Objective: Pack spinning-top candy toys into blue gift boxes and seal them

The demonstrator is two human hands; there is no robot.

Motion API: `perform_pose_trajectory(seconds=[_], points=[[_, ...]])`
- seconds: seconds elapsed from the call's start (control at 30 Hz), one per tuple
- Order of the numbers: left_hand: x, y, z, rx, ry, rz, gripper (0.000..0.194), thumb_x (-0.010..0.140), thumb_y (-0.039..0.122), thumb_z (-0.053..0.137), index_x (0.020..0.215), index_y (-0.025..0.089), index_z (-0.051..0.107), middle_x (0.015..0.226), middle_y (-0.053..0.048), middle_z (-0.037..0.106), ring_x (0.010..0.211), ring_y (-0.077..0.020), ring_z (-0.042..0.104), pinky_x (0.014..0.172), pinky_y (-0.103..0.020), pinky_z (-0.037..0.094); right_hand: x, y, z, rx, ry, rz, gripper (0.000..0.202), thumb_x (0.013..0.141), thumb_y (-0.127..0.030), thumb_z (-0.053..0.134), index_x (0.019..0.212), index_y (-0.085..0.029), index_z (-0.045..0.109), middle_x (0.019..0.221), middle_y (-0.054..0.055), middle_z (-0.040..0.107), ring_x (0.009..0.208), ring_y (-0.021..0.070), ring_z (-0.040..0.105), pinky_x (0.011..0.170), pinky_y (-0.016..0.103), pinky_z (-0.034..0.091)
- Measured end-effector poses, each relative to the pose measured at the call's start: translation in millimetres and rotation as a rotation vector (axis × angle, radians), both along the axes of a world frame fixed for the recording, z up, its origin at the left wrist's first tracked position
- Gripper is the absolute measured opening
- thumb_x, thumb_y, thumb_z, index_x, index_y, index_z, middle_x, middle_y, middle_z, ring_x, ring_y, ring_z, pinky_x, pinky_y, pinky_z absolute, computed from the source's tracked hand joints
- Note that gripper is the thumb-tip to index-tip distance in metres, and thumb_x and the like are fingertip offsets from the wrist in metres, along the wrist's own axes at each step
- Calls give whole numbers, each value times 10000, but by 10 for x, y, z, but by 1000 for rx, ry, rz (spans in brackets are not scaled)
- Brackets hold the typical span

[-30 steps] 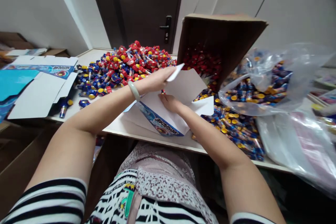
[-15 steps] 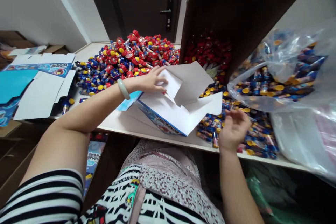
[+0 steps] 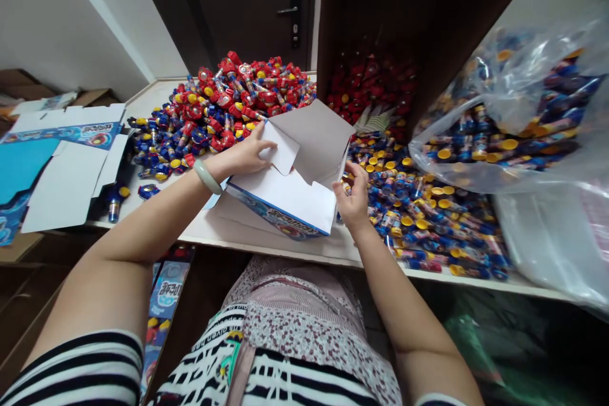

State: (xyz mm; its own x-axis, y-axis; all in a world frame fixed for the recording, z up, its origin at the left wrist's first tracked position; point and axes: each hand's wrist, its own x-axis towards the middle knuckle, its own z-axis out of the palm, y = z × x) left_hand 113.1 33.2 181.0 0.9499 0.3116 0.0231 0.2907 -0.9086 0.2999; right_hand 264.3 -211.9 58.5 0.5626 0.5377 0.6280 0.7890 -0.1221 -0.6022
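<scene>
A partly folded cardboard display box (image 3: 290,193), white inside with blue printing outside, sits at the table's front edge. My left hand (image 3: 250,153), with a pale bangle at the wrist, grips its left side beside a small folded-in white flap. On the opposite side my right hand (image 3: 353,196) is closed on the box's right side wall, the fingers partly behind it. Just behind the box lies a heap of red and blue toys (image 3: 238,98) with yellow parts. Blue tubes with yellow caps (image 3: 409,209) lie to the right of my right hand.
A large brown carton (image 3: 371,6) lies open on its side at the back, red pieces inside and a striped glove (image 3: 373,120) at its mouth. A clear plastic bag (image 3: 504,171) of tubes stands right. Flattened boxes (image 3: 66,184) lie left. A dark door (image 3: 223,6) stands behind.
My right hand has moved left from above the tubes and taken hold of the box's right side. That side's flap, spread outward before, now stands up. My left hand stays on the box.
</scene>
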Motion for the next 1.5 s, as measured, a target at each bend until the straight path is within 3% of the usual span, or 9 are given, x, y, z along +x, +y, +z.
perform_pose_trajectory(seconds=[0.2, 0.53, 0.7, 0.87, 1.0, 1.1, 1.17, 1.37, 1.5], points=[[-10, -28, 48, 14, -25, -10, 527, 813, 316, 662, 1323, 184, 625, 1693, -59, 39, 1523, -383, 236, 1264, -427, 275, 48, 104, -31, -221, -135, 66, 664, 991, -533, 310, 1508, -126, 402, 1383, 188, 468, 1335, 307, 439, 1191, 496, 338], [-34, -40, -8, 32, 8, -84, 541, 848, 350, 636, 1361, 184, 589, 1688, -103, 89, 1539, -349, 206, 1264, -422, 258, 1012, 235, 505, -379, -158, 189, 607, 973, -477, 407, 1534, -247, 385, 1566, 102, 418, 1432, 316, 349, 1200, 540, 280], [48, -47, -80, 71, -39, -72, 475, 832, 307, 629, 1278, 147, 643, 1671, -127, 168, 1523, -364, 249, 1261, -467, 265, 528, 470, 257, -594, -199, 8, 679, 897, -502, 602, 1492, -209, 456, 1676, 127, 185, 1510, 435, 135, 1170, 653, 232], [131, -103, -71, 186, -28, -94, 345, 780, 174, 612, 1094, 80, 722, 1632, -175, 253, 1464, -413, 345, 1244, -517, 300, 133, 540, 124, -738, -203, 51, 303, 941, -303, 556, 1151, -136, 697, 1370, 196, 600, 1307, 380, 494, 1065, 587, 400], [46, -106, -44, 129, -21, -113, 344, 880, 280, 569, 1141, 106, 708, 1607, -180, 307, 1439, -383, 399, 1224, -517, 329, 422, 355, 216, -367, -25, 310, 276, 956, -383, 544, 1031, -193, 730, 1086, 118, 735, 1034, 255, 678, 927, 422, 535], [-46, -49, -92, 23, -93, -116, 374, 945, 319, 482, 1222, 150, 668, 1624, -140, 300, 1487, -309, 349, 1238, -456, 319, 917, 332, 480, 197, 203, -23, 542, 1012, -535, 319, 1158, -167, 690, 1060, 149, 733, 899, 189, 713, 823, 340, 546], [-74, -11, -134, -32, -160, -91, 474, 911, 271, 513, 1374, 180, 558, 1662, -114, 213, 1534, -279, 251, 1255, -427, 284, 1228, 448, 725, 263, 281, -114, 685, 1033, -483, 111, 1390, -69, 524, 1222, 244, 672, 962, 160, 709, 832, 319, 527], [-3, 15, -213, -136, -234, 3, 797, 837, 203, 551, 1568, 126, 240, 1658, -176, 197, 1553, -276, 182, 1289, -442, 177, 846, 894, 888, -518, 136, 453, 767, 709, -371, 859, 1405, -221, 572, 1462, 168, 559, 1273, 326, 597, 1014, 474, 522], [45, 63, -257, -144, -282, -2, 746, 813, 103, 470, 1540, 91, 301, 1627, -169, 291, 1537, -234, 244, 1298, -398, 159, 87, 925, 484, -732, -250, 143, 957, 758, -339, 825, 1572, -250, 330, 1683, 176, 124, 1491, 495, 226, 1152, 694, 280]])
